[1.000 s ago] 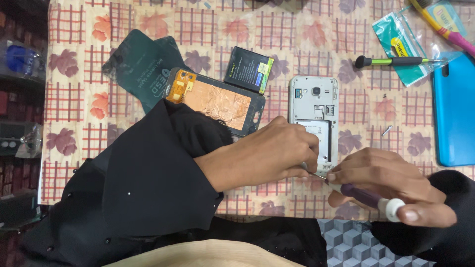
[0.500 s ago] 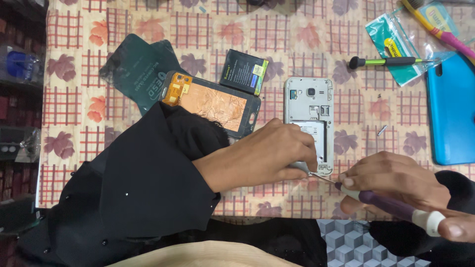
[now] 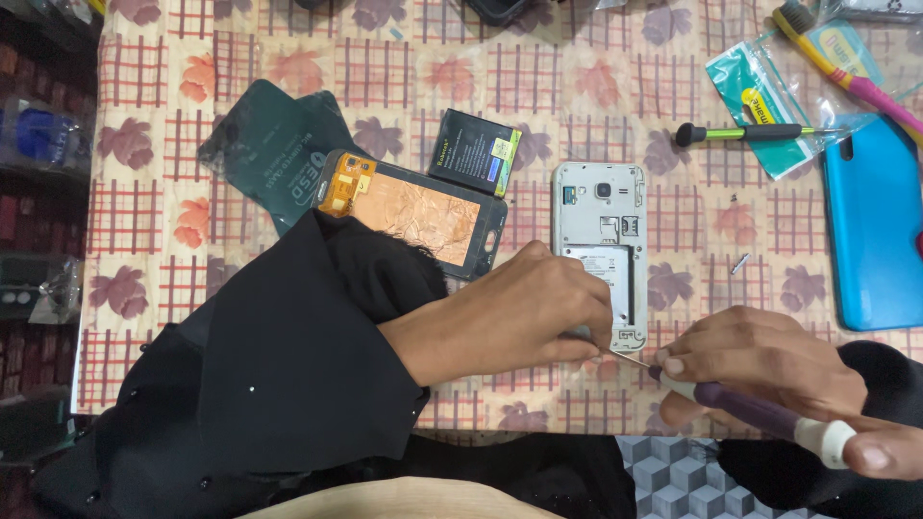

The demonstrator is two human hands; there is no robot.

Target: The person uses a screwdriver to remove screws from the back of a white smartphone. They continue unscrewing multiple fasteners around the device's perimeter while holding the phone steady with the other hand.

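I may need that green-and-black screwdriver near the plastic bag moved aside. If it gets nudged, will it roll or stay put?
The green-and-black screwdriver looks round and slim, so a sideways nudge would probably roll it. Its tip lies on the clear plastic bag, which looks slick, so it may also slide. It seems light and stiff; pinching the black handle should lift it in one piece.

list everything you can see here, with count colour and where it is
phone frame: 1, white, back open, centre of table
screen panel: 1, black rim with copper back, left of the frame
battery: 1, black, above the screen panel
dark pouch: 1, dark green, upper left
phone cover: 1, blue, right edge
spare screwdriver: 1, black and green, upper right
clear bag: 1, with teal card, under the spare screwdriver
toothbrush: 1, yellow and pink, top right
tablecloth: 1, cream with red checks and leaves
purple screwdriver: 1, in right hand
left hand: on the frame's lower end
right hand: grips the purple screwdriver
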